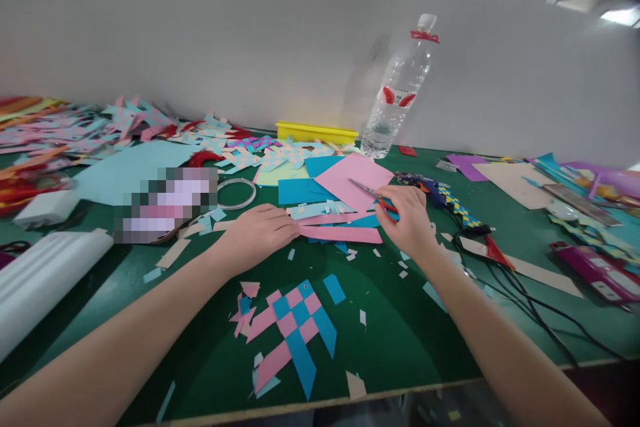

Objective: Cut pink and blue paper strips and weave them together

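My left hand (265, 233) is closed at the left end of some pink paper strips (345, 234), its fingertips on them. In my right hand (407, 217) is a pair of scissors (383, 201) with red-orange handles, blades pointing up and left over a pink paper square (353, 180). Blue paper sheets (295, 191) lie beside and under the square. Nearer the front edge rests a woven pink and blue paper fish (297, 323), flat on the green table. A small blue paper piece (334, 289) lies by it.
A water bottle (400, 93) stands by the grey partition, near a yellow tray (317, 133). A tape ring (237, 193) and a blurred-out phone (170, 207) sit left of centre. Black cords (530, 307) and a purple box (595, 270) are at right. Paper scraps cover much of the table.
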### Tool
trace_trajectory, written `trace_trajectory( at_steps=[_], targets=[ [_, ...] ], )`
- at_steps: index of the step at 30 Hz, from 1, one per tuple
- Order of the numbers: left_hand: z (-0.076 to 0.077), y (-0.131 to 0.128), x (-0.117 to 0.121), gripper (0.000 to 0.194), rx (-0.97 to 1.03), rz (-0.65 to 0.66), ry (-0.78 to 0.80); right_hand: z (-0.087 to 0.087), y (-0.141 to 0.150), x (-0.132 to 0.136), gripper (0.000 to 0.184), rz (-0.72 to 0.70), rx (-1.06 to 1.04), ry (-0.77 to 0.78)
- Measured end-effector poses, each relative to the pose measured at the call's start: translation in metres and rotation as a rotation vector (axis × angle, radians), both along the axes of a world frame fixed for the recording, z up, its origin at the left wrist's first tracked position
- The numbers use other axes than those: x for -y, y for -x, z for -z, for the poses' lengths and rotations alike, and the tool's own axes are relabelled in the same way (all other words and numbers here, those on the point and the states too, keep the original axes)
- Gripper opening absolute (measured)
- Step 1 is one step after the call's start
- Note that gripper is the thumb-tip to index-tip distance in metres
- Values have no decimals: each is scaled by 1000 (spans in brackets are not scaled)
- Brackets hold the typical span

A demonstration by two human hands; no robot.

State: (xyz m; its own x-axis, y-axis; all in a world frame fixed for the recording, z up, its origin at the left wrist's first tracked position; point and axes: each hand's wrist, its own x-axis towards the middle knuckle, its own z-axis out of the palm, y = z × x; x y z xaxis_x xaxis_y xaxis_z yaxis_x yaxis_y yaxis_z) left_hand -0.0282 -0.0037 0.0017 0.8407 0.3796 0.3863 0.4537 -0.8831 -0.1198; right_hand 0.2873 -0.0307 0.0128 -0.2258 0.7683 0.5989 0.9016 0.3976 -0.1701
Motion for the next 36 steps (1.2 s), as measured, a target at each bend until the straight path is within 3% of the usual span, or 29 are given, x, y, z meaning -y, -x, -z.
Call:
trace_trajectory(
  at_steps=[3,8,13,18,26,30,33,36],
  targets=[
    [-4,0,2,33,60,-34,-3,-19,24,10,22,-156,83,0],
    [-5,2,3,30,142,-46,-5,-37,57,14,24,-255,101,136],
    [-5,4,1,22,183,-53,-23,-15,74,14,31,-328,64,74],
    [-5,1,1,18,190,-60,38,10,72,14,29,-403,109,97],
    [0,-1,-1,16,332,-97,226,14,60,7,18,-352,72,125],
    [-3,-1,-1,28,465,-180,337,15,56,6,19,-261,2,170],
    [-6,-3,2,41,598,-244,404,12,56,7,20,-197,-89,191],
    [-7,-6,3,36,803,-250,437,6,56,9,19,-124,-294,160]
  ],
)
